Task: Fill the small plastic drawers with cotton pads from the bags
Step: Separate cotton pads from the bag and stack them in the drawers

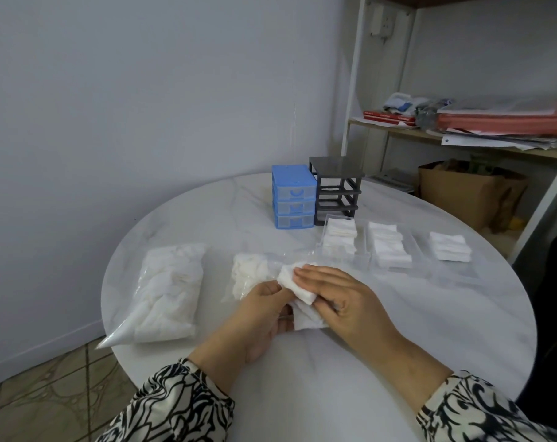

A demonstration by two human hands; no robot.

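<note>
Two hands meet near the middle of the round white marble table [302, 371]. The left hand [264, 311] pinches a small stack of white square cotton pads [298, 288] from below, and the right hand [337, 298] lies over the stack with nearly straight fingers, thumb tucked under it.

Just left of the hands lies the opened clear plastic bag [250, 274]; a fuller bag [168, 291] rests at the left edge.

The three clear plastic drawers [395, 250] lie beyond and to the right of the hands, toward the right edge, with their long axes pointing away from the person. I judge the right hand is nearer them.
</note>
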